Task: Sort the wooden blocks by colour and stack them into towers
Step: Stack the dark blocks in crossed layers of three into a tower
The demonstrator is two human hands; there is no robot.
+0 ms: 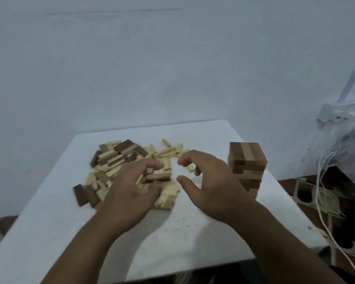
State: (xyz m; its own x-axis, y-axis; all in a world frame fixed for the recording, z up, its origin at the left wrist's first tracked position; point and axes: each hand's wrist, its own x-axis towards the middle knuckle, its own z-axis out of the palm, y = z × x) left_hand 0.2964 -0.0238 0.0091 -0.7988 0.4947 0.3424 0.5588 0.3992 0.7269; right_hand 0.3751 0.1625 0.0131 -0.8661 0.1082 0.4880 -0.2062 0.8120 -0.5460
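— Wooden blocks [131, 162] lie in a loose heap on the white surface [49, 222], mostly beyond and to the outer side of our left hand [131, 191]. Pale ones and dark brown ones are mixed together there.

— And what is our left hand doing?

— Its fingers are curled round a few mid-brown blocks [158, 176] at the near edge of the heap; we grip them from above. The picture is blurred here, so we cannot count them.

— Where are the dark blocks relative to that hand?

— Two dark brown blocks [85, 194] lie side by side just off its outer side, near the wrist. More dark ones sit in the far part of the heap, beyond the fingers.

— And our right hand [211, 187]?

— It hovers over the surface holding nothing, fingers loosely bent, thumb spread apart from the forefinger. A small bunch of pale blocks [168, 196] lies between our two hands, just below the gripped ones.

— Any tower?

— One brown tower [247, 167] stands upright just beyond and to the outer side of our right hand, partly hidden behind its knuckles. Its layers look crossed, in mid and darker brown. We cannot tell whether the hand touches it.

— Anything else?

— A white bag with cords [340, 144] sits off the surface, farther out past the tower.
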